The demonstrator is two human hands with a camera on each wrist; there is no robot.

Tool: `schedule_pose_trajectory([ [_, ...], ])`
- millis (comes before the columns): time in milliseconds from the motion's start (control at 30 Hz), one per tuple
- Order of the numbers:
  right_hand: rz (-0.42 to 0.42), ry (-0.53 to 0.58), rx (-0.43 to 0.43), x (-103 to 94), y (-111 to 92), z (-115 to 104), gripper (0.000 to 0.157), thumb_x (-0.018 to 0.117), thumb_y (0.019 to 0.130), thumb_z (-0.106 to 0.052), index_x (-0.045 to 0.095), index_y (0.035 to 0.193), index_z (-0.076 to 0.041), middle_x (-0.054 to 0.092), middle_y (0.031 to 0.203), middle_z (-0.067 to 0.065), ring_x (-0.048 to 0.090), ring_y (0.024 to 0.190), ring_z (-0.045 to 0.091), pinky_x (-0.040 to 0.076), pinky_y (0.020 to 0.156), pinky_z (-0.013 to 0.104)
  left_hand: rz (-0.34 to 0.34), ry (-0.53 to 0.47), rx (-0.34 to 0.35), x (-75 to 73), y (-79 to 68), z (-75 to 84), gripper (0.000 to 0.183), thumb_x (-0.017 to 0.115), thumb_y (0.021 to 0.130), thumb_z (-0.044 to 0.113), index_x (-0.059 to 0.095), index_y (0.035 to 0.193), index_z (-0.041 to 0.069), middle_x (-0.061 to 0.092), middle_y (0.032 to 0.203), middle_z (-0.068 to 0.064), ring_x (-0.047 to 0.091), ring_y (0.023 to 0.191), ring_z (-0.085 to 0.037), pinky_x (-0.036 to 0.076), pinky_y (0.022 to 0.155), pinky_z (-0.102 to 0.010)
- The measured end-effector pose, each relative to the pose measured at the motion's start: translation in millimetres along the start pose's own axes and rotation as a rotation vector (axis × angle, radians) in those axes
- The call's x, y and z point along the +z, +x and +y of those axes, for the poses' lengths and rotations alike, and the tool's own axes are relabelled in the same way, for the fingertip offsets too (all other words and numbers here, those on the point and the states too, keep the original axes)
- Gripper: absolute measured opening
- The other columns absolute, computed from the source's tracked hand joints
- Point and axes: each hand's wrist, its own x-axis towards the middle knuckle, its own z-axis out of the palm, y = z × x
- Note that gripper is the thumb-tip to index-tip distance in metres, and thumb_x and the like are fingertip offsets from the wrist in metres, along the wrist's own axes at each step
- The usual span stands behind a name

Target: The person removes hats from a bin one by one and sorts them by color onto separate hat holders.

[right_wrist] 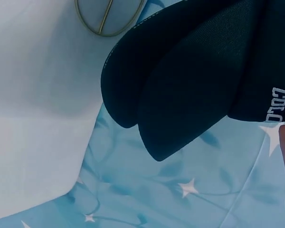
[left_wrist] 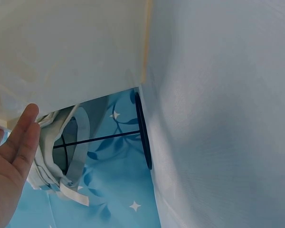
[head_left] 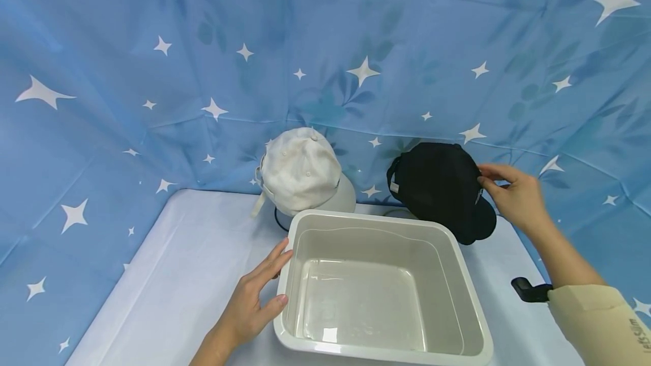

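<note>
My left hand [head_left: 246,301] rests on the left rim of an off-white plastic basin [head_left: 363,239], its fingers extended. The left wrist view shows that hand [left_wrist: 12,166] by the basin's outer wall [left_wrist: 76,52]. At the back right, my right hand [head_left: 524,199] pinches the side of a black baseball cap [head_left: 434,182] between thumb and fingers. Two overlapping black brims [right_wrist: 190,90] show in the right wrist view, with white lettering [right_wrist: 277,105] on the crown close to my fingertips. Nothing lies inside the basin.
A white baseball cap [head_left: 300,171] sits on a thin black wire stand [left_wrist: 143,133] behind the basin's left corner. Near the black cap is a round metal stand base [right_wrist: 102,33]. A blue star-patterned curtain [head_left: 325,95] hangs behind the white table [head_left: 203,242].
</note>
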Motion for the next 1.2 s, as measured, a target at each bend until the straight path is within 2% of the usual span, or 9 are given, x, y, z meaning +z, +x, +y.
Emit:
schedule_pose_trajectory([
  [800,-0.038,-0.019,0.115,4.7,-12,12,0.031,0.065,0.104,-0.011,0.07,0.13,0.004,0.071,0.114,0.025,0.044,0.096,-0.014,0.038,0.077,0.01,0.002,0.02,0.012,-0.9,0.4,0.9,0.065,0.062,0.088,0.012,0.053,0.151,0.0,0.043,0.163,-0.017,0.052,0.143,-0.025,0.059,0.087,-0.036],
  [1000,-0.051,-0.011,0.139,0.0,-15,10,0.035,0.063,0.105,-0.018,0.069,0.133,0.002,0.07,0.116,0.023,0.044,0.094,-0.014,0.037,0.076,0.005,-0.003,0.029,0.009,-1.5,0.3,1.9,0.066,0.063,0.087,0.012,0.053,0.152,0.002,0.043,0.163,-0.017,0.052,0.143,-0.026,0.059,0.087,-0.037],
  [1067,-0.056,-0.013,0.147,-2.0,-17,10,0.036,0.062,0.106,-0.021,0.068,0.134,0.001,0.07,0.117,0.022,0.046,0.094,-0.012,0.036,0.077,0.003,-0.008,0.029,-0.001,-1.6,-0.3,2.1,0.067,0.063,0.088,0.012,0.052,0.153,0.005,0.042,0.163,-0.016,0.052,0.143,-0.025,0.059,0.087,-0.037],
  [1133,-0.06,-0.014,0.145,-4.2,-19,9,0.037,0.062,0.106,-0.021,0.068,0.134,0.001,0.069,0.117,0.023,0.051,0.096,-0.004,0.037,0.076,0.004,-0.014,0.034,-0.005,-1.9,-0.6,2.0,0.067,0.062,0.088,0.013,0.052,0.154,0.007,0.042,0.164,-0.015,0.052,0.143,-0.026,0.059,0.088,-0.037],
  [1200,-0.063,-0.022,0.139,-6.0,-23,8,0.037,0.062,0.106,-0.021,0.068,0.135,0.001,0.069,0.118,0.023,0.052,0.097,0.001,0.037,0.076,0.005,-0.019,0.046,-0.004,-2.5,-0.3,1.7,0.067,0.062,0.089,0.014,0.051,0.155,0.007,0.042,0.164,-0.015,0.052,0.143,-0.027,0.058,0.094,-0.035],
])
